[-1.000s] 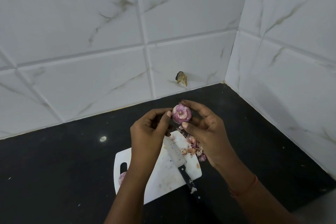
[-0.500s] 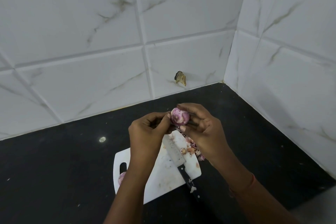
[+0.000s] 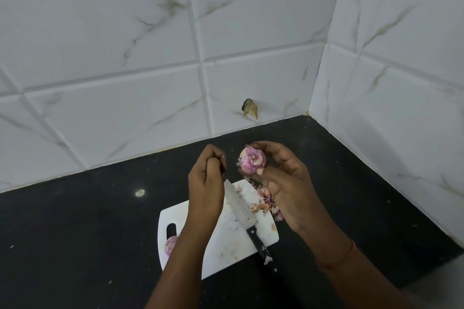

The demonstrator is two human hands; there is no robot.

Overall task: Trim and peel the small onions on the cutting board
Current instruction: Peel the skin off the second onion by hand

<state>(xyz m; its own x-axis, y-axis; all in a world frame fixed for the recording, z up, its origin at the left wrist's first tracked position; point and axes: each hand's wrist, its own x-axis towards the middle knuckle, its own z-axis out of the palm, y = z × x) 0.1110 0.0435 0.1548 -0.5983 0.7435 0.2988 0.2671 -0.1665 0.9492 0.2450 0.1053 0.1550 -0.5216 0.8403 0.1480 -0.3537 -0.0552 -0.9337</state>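
My right hand [image 3: 283, 183] holds a small pink-purple onion [image 3: 252, 160] between thumb and fingertips, lifted above the far end of the white cutting board [image 3: 226, 248]. My left hand [image 3: 208, 178] hovers just left of the onion, apart from it, with thumb and fingers curled together; I cannot make out any skin between them. A knife [image 3: 239, 207] lies on the board, with its black handle sticking out over the near edge. A pile of onion skins [image 3: 267, 204] sits at the board's right edge. Another small onion [image 3: 170, 244] lies by the board's handle slot, half hidden by my left forearm.
The board lies on a black countertop [image 3: 75, 233] set in a corner of white marble-look wall tiles [image 3: 125, 57]. A brown scrap [image 3: 249, 108] sticks to the back wall. A pale spot [image 3: 139, 192] marks the counter left of the board.
My left hand has pulled away from the onion to the left. The right hand has turned the onion so its cut face looks toward me.
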